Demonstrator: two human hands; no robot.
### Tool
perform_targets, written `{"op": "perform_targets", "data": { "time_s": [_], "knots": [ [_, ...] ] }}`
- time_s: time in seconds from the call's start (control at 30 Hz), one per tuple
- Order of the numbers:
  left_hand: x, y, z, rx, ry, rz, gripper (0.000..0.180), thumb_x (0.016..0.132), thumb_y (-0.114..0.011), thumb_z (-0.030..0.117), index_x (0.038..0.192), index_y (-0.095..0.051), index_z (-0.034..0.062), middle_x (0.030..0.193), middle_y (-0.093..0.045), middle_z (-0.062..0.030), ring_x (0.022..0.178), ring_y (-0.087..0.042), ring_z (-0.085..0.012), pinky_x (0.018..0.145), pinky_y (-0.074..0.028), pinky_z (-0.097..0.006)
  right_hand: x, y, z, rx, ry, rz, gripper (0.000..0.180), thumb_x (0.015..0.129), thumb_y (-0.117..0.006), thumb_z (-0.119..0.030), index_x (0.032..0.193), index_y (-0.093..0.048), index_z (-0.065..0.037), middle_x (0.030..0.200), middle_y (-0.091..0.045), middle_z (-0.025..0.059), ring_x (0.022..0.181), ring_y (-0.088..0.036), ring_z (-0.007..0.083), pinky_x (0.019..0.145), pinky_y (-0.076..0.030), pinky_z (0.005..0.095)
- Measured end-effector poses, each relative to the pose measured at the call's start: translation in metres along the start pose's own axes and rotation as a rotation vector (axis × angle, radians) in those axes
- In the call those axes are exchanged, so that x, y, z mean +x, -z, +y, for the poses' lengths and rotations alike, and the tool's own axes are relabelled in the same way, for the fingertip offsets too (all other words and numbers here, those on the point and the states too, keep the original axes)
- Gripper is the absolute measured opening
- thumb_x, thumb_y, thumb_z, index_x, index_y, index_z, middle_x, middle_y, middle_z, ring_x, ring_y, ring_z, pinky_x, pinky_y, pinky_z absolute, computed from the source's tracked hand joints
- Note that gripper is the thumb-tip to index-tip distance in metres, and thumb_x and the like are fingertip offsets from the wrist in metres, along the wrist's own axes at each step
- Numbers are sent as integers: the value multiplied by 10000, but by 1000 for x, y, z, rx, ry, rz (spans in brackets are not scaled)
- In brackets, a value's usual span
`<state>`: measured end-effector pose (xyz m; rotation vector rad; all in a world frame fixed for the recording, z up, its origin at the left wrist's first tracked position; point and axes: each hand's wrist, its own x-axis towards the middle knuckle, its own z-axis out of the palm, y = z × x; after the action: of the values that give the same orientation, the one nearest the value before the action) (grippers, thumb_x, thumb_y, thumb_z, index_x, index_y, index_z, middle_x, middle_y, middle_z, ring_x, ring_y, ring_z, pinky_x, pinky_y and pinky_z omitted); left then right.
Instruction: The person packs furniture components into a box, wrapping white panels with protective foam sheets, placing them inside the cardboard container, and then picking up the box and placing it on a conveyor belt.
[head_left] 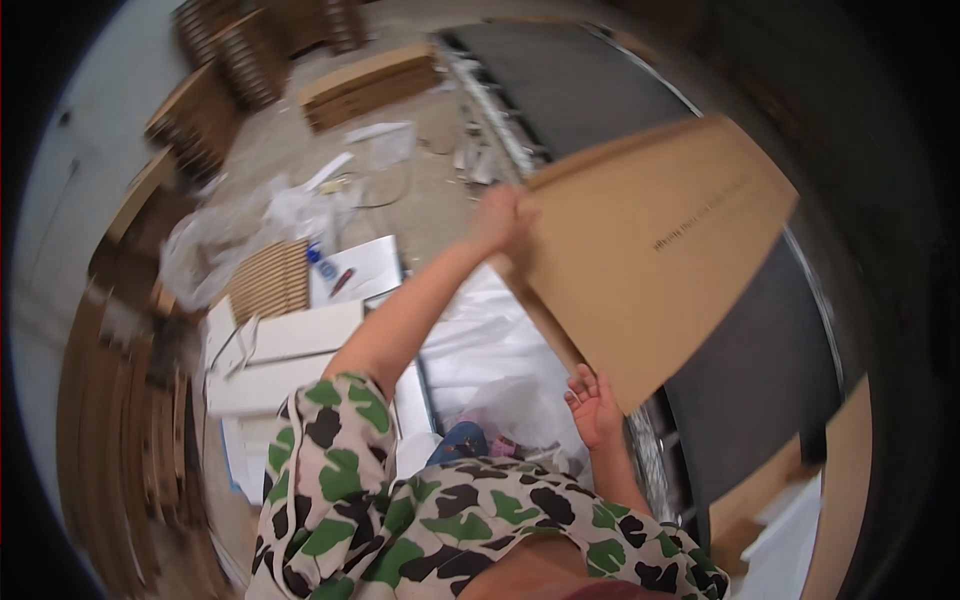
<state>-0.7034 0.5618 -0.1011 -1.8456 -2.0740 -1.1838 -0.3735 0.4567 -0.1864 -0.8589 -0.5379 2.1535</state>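
A large flat brown cardboard box with a line of dark print lies tilted over a dark conveyor belt. My left hand is closed on its far left corner, the arm stretched forward; motion blurs the fingers a little. At the near left corner my right hand is turned palm up with its fingers apart, right beside the cardboard edge. Whether its fingertips touch the box I cannot tell. The box covers the middle of the belt.
White sheeting lies left of the belt. White panels, a ribbed cardboard piece and a blue item are beyond my left arm. Cardboard stacks line the left; a long carton sits on the floor ahead.
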Motion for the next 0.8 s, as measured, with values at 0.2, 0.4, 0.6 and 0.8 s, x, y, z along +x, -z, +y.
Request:
{"op": "perform_targets", "data": {
  "time_s": [0.2, 0.4, 0.6, 0.8],
  "knots": [
    [101, -77, -17, 298, 315, -426, 382, 795, -538, 338, 1036, -549, 41, 956, -621, -157, 909, -587, -327, 775, -469, -412, -42, -29, 5, 49, 73, 222, 412, 923, -384, -366, 1152, -440, -27, 1124, -532, 105, 899, -555, 222, 728, -454, 349],
    [112, -74, -24, 375, 32, -590, 131, 651, -589, 138, 725, -673, 71, 820, -655, -118, 793, -635, -278, 649, -515, -374, -36, -11, 16, 13, 290, 379, 312, 912, -435, -325, 1067, -493, -61, 916, -612, 118, 809, -579, 230, 727, -462, 375],
    [47, -62, 16, -36, 156, -785, 185, 508, -646, 104, 680, -650, 35, 735, -632, -151, 727, -628, -290, 594, -502, -388, -76, 135, -95, -30, 345, -26, 341, 921, -414, -292, 1094, -495, -9, 934, -596, 110, 797, -555, 200, 706, -467, 330],
    [-58, -91, 117, -564, 350, -575, 277, 644, -594, 312, 704, -637, 46, 661, -618, -131, 678, -615, -293, 614, -487, -382, -33, 158, -175, -1, 559, 646, 439, 918, -414, -302, 1248, -395, -13, 1273, -426, 136, 1150, -411, 256, 981, -320, 421]
  ]
}}
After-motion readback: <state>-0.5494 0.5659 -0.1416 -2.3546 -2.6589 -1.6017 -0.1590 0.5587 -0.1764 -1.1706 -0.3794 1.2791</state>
